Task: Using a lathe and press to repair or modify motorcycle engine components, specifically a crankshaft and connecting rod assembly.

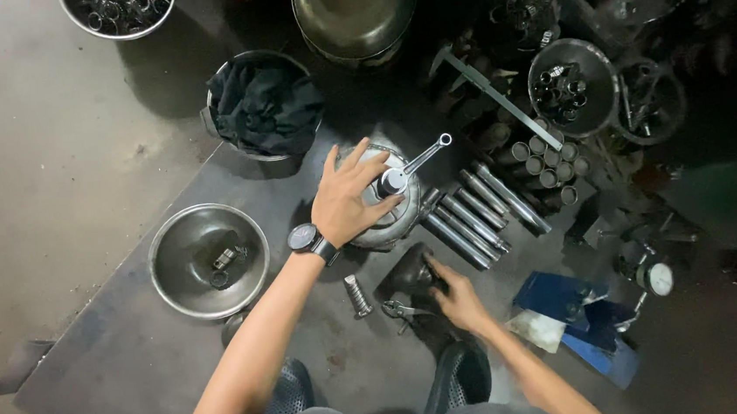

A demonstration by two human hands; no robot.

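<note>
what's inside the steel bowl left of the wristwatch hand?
The steel bowl holds a few small metal parts near its middle, one short and threaded-looking; the rest shows bare metal. Nothing covers it, but the parts are too small to identify.

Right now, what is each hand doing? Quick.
Left hand: fingers spread, resting on top of the round metal part, not clenched.
Right hand: on the dark object; whether it grips it cannot be told.

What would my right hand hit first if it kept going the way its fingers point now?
The right hand points up and left, its fingertips already about at a dark rounded part. Straight beyond that sits the round metal housing under the left hand. Depth is hard to judge.
</note>
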